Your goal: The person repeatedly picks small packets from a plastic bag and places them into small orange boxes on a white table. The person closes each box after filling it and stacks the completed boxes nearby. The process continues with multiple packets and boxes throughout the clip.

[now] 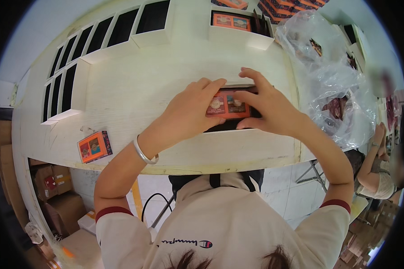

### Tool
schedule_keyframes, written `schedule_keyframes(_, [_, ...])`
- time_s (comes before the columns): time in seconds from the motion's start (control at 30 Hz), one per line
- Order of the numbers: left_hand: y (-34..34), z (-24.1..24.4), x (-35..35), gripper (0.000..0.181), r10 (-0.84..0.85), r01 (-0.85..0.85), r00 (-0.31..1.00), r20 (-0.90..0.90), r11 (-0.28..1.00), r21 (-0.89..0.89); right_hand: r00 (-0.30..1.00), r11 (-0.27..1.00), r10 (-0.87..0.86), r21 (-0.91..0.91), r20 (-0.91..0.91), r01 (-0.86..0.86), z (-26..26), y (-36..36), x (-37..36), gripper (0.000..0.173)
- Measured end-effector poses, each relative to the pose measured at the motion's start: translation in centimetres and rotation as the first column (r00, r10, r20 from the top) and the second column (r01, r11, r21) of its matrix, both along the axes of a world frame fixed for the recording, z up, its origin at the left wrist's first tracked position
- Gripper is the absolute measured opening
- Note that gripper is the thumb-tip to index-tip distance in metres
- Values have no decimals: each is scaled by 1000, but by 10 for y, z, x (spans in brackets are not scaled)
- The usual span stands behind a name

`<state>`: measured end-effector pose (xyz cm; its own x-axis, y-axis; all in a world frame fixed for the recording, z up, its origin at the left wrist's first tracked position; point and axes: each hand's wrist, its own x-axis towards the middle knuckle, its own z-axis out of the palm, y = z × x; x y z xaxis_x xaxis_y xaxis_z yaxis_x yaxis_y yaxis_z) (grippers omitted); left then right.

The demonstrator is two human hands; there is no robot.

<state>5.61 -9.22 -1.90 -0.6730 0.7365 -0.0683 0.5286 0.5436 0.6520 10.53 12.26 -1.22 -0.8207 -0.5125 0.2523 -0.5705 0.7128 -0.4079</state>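
Observation:
Before me an orange box with two window panels (226, 109) lies in a white open box with a black lining (222, 127). My left hand (192, 107) grips the orange box's left end, with fingers on its far edge and the thumb at its near edge. My right hand (272, 107) is spread over its right part; the index finger touches the box near the right panel and the thumb rests by the white box's near wall. Part of the black lining is covered by my hands. A similar orange box (94, 147) lies on the table at the left.
White boxes with black interiors (94, 37) stand in rows at the far left. Another white box (244, 38) holds an orange box at the back. Patterned orange boxes (289, 10) are stacked behind it. Clear plastic bags (336, 80) lie at right; a seated person (373, 175) is beyond.

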Motion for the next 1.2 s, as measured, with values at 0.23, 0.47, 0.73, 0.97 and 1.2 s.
schedule_keyframes(0.23, [-2,-10,6,72,39,-33,996,-78,997,71,991,999,-4,32,131,0,5,19,22,12])
schedule_keyframes(0.47, [1,-2,-5,74,24,-23,999,-46,1000,19,983,998,-53,17,-173,57,-4,11,35,25])
schedule_keyframes(0.73, [15,3,4,77,121,-121,992,-33,992,-16,750,782,-601,11,276,623,82,141,90,8])
schedule_keyframes(0.97, [24,12,-2,79,31,-51,987,-159,991,-120,869,882,-465,174,169,438,120,143,67,13])
schedule_keyframes(1.2, [103,55,-22,52,-204,264,931,-303,949,171,728,543,-596,838,339,54,97,201,-113,24])
